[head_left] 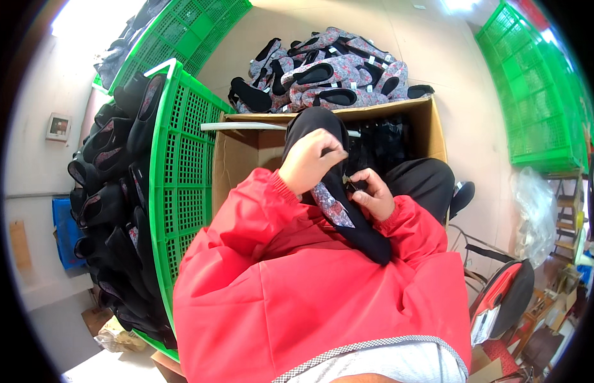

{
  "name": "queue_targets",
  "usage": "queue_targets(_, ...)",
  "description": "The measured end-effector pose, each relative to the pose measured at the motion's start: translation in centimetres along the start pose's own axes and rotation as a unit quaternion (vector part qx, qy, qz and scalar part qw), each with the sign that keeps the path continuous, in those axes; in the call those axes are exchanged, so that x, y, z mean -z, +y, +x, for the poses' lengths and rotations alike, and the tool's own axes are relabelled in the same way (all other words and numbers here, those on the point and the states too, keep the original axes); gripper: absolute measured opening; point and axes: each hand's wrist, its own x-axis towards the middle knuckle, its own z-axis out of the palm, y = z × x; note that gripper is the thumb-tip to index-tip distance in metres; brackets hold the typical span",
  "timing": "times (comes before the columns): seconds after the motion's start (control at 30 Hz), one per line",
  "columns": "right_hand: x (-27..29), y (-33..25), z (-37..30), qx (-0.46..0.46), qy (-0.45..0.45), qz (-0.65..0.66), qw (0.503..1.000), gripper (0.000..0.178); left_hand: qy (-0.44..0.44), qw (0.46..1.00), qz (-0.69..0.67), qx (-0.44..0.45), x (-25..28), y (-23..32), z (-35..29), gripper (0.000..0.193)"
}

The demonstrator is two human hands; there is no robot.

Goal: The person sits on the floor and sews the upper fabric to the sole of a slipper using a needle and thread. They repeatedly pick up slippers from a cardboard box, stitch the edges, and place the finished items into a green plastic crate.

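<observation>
On my lap lies a black slipper (371, 246) with a grey and red floral lining, slanting between my two hands. My left hand (310, 163) is raised above its upper end, thumb and fingers pinched together. Whatever is in that pinch is too small to make out. Close to the slipper's edge, my right hand (373, 193) has its fingers closed round a small dark thing with a brassy glint. What kind of thing it is, I cannot tell. The slipper's upper end is partly hidden by my hands and red sleeves.
Beyond my knees stands an open cardboard box (437, 127) with black items inside and a white rod (243, 126) across it. Floral-soled slippers (338, 67) are heaped behind. A green crate (182, 166) of black slippers (112, 191) flanks me at left; green crates (533, 96) stand far right.
</observation>
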Motion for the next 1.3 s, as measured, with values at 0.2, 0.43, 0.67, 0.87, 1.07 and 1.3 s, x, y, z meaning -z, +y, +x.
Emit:
queue_targets(0.2,0.8,0.7,-0.6,0.006,0.037,-0.06,0.997,0.033,-0.068,0.991,0.098,-0.056,-1.6,-0.2,4.0,0.009)
queue_targets(0.43,2.1,2.2,-0.7,0.011,0.072,-0.082,0.994,0.029,0.091,0.988,0.115,0.039,2.6,-1.7,1.9,0.008)
queue_targets(0.67,2.3,1.9,-0.5,0.015,0.049,-0.003,0.999,0.026,-0.043,0.861,-0.35,0.367,2.8,0.1,-8.8,0.012)
queue_targets(0.87,2.0,1.3,-0.3,0.005,0.055,-0.043,0.998,0.026,-0.03,0.456,-0.756,0.469,-2.8,1.2,-10.4,0.029)
queue_targets(1.07,1.5,-1.5,-1.7,0.014,0.112,-0.029,0.993,0.029,0.017,0.485,-0.785,0.386,-4.2,3.4,-7.7,0.023)
queue_targets(1.3,4.0,-7.3,-2.5,0.262,0.105,0.0,0.959,0.019,0.024,0.697,-0.715,0.044,-5.2,7.6,-1.6,0.024)
